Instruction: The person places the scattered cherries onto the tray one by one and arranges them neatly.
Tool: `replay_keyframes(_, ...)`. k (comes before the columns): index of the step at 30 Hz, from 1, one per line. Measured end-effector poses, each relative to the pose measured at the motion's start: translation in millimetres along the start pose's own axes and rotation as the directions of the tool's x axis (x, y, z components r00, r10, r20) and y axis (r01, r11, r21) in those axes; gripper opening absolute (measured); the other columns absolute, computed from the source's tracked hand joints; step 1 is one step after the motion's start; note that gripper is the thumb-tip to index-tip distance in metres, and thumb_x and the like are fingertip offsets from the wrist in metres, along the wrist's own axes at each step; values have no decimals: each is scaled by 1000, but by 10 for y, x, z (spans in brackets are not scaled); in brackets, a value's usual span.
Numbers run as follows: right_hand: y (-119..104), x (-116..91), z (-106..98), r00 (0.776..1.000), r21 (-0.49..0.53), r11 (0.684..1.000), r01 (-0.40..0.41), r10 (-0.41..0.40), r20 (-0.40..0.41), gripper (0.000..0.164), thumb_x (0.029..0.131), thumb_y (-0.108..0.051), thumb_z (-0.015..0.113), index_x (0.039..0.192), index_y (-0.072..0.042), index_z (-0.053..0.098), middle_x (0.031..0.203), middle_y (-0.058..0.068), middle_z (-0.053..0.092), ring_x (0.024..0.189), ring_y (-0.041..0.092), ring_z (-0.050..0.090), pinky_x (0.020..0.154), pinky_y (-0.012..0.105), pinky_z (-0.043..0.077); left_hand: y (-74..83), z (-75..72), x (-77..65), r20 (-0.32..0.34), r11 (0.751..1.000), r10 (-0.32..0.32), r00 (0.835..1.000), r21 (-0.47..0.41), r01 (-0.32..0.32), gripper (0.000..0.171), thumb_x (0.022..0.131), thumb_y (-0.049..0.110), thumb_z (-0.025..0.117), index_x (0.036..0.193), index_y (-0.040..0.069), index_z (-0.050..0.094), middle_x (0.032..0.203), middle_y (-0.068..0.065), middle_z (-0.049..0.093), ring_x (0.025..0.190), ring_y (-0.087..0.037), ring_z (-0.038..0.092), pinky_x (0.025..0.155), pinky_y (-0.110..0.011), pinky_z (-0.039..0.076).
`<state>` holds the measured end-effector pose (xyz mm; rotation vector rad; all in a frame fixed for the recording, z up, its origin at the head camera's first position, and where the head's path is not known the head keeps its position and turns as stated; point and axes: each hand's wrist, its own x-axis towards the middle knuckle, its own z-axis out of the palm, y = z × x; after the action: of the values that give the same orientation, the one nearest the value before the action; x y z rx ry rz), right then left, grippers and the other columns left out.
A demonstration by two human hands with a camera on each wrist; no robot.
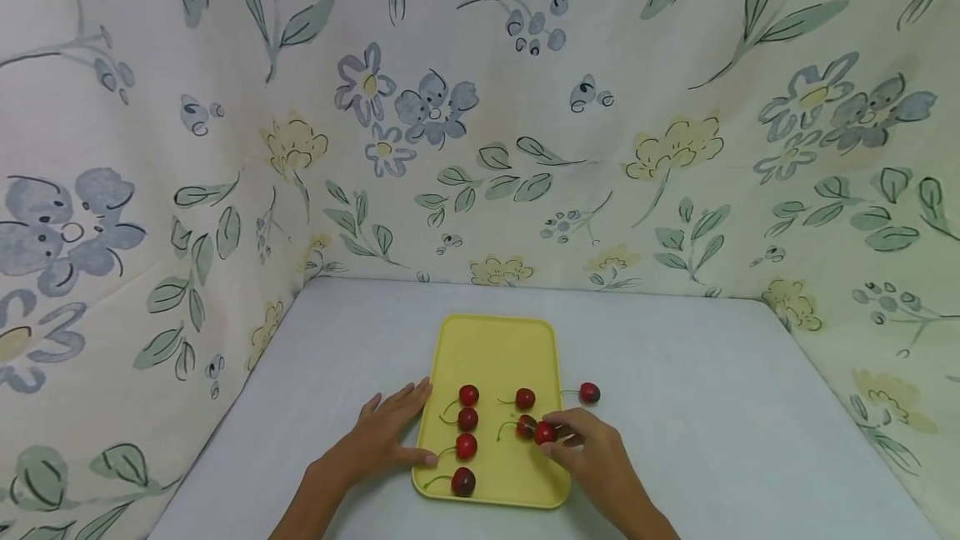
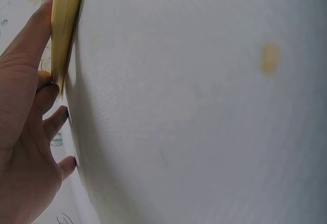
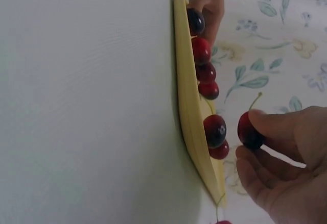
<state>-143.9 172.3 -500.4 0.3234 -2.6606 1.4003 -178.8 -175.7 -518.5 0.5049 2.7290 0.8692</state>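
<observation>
Between thumb and fingers, my right hand (image 1: pixel 596 448) pinches a dark red cherry (image 3: pixel 249 132) above the right side of a yellow tray (image 1: pixel 495 348). Its thin stem points upward in the right wrist view. Just left of it in the head view lies another cherry (image 1: pixel 525 427), partly covered, with one more cherry (image 1: pixel 525 398) behind. Several stemmed cherries (image 1: pixel 467 446) form a column along the tray's left side. My left hand (image 1: pixel 384 436) touches the tray's left edge, fingers spread and thumb at the rim.
A loose cherry (image 1: pixel 589 393) lies on the white table (image 1: pixel 675 357), just outside the tray's right edge, its stem toward the tray. Floral cloth (image 1: pixel 480 215) hangs behind the table and along both sides.
</observation>
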Motion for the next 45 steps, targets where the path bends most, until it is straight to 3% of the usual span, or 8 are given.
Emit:
replay_keyframes(10, 63, 3, 103, 995, -31, 998, 61, -59, 83, 29, 83, -8, 89, 109, -13, 78, 101, -8, 72, 91, 7, 70, 79, 24, 61, -24, 8, 0, 1, 1000, 5, 1000, 4, -5, 114, 82, 63, 83, 168, 12, 31, 173, -8, 34, 161, -40, 26, 125, -76, 6)
replay_keyframes(27, 3, 10, 164, 986, -155, 987, 35, -8, 168, 29, 83, -14, 90, 109, -14, 78, 107, -6, 73, 94, 7, 64, 80, 23, 57, -37, 11, 21, -5, 1000, 4, 1000, 1, -4, 114, 81, 65, 83, 168, 13, 30, 173, -9, 33, 161, -40, 26, 125, -75, 6)
replay_keyframes(45, 13, 14, 183, 983, -219, 973, 69, -29, 180, 33, 80, -16, 93, 109, -13, 79, 105, -5, 73, 93, 8, 64, 83, 28, 60, -24, 7, 14, 2, 1000, -1, 1000, -2, 1, 113, 82, 64, 82, 168, 13, 30, 174, -8, 32, 161, -40, 25, 126, -75, 5)
